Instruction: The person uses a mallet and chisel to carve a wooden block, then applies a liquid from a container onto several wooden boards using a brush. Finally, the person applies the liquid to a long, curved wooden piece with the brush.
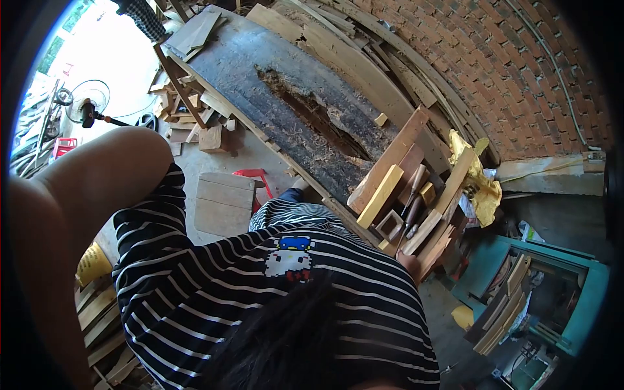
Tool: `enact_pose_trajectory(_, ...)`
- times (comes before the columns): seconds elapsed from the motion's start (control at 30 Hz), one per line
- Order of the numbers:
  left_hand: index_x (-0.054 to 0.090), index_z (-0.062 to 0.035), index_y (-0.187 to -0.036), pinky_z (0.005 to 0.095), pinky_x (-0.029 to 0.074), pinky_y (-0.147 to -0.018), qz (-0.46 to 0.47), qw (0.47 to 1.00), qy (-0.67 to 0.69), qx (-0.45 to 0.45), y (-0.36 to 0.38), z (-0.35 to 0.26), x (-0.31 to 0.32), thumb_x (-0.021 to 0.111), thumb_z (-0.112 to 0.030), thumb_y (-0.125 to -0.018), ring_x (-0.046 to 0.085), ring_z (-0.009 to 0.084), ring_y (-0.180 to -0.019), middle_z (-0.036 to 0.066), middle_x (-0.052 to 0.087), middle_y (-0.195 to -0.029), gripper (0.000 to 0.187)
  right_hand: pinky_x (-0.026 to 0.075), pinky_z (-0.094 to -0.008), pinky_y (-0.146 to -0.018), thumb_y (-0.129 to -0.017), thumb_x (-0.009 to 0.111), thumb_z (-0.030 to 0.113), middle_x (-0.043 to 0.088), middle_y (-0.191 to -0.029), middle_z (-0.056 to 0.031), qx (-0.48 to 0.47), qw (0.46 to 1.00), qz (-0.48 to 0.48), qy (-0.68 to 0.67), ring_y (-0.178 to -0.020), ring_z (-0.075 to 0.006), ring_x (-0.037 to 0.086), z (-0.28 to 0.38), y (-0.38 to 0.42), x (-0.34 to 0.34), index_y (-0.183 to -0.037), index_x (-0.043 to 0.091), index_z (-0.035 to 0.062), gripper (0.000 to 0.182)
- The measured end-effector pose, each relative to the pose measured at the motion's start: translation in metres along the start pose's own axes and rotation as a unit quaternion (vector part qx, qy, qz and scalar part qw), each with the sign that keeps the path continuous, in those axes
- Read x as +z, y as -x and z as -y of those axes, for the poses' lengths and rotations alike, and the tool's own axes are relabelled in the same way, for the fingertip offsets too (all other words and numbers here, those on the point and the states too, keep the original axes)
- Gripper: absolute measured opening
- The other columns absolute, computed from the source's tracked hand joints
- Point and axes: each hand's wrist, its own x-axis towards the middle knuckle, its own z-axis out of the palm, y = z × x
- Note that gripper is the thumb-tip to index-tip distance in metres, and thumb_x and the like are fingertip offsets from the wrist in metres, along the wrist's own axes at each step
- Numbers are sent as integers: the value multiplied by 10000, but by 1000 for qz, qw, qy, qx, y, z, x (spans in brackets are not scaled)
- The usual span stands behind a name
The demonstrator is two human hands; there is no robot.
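Note:
My right hand (409, 265) shows only in part, past my striped shirt. It is at the near ends of some wooden boards (434, 250) on the bench's right end; its fingers are mostly hidden, so I cannot make out a grip. Beside it lie dark-handled tools (413, 208), a small square wooden frame (390, 225), a yellowish wood block (380, 195) and a long reddish-brown board (390, 159). My left arm is bent and raised at the left edge, with the left hand out of view.
The dark workbench (240, 58) has a long ragged hole with shavings. A wooden stool (224, 203) stands below it. Wood offcuts (211, 138) lie on the floor. A green machine frame (585, 286) is at right, a fan (88, 112) at left, a brick wall (520, 78) behind.

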Motion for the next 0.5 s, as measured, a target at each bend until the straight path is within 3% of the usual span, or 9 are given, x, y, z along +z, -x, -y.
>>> enact_pose_trajectory(0.5,518,-67,-1189,307,452,-738,-13,1000,-13,-1,-2,-9,-2,492,-245,-874,572,163,-936,61,618,-1052,363,485,-436,-782,-796,591,507,645,-969,-228,-8,1000,18,8,-960,-379,614,6,-6,-3,-928,645,-46,571)
